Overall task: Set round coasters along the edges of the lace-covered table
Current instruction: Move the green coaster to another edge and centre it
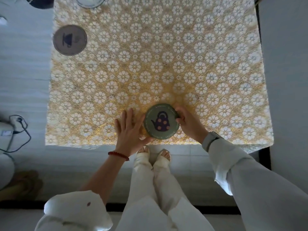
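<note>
**Green coaster being settled at the near edge**

The lace-covered table (166,67) fills most of the view, one table, its gold-and-white flower cloth hanging to the near edge at six o'clock. That edge is where the work is, which fits a task of lining the rim rather than the middle.

Three round pieces show on the cloth. A grey coaster (70,40) with a dark cup motif lies at ten o'clock, right on the left edge, seemingly placed. A white round piece (90,1) sits at eleven o'clock, cut off by the frame; whether it is a coaster or a plate I cannot tell. The green coaster (161,121), printed with a spotted teapot, lies at six o'clock just inside the near edge.

Two hands flank it. The right hand (189,121) curls around its right rim, fingers partly closed, gripping the edge, probably to turn or nudge it square. The left hand (129,129) is spread wide and flat, palm down, thumb touching the coaster's lower left rim, apparently steadying it. A red bead bracelet (118,155) circles the left wrist.
</note>
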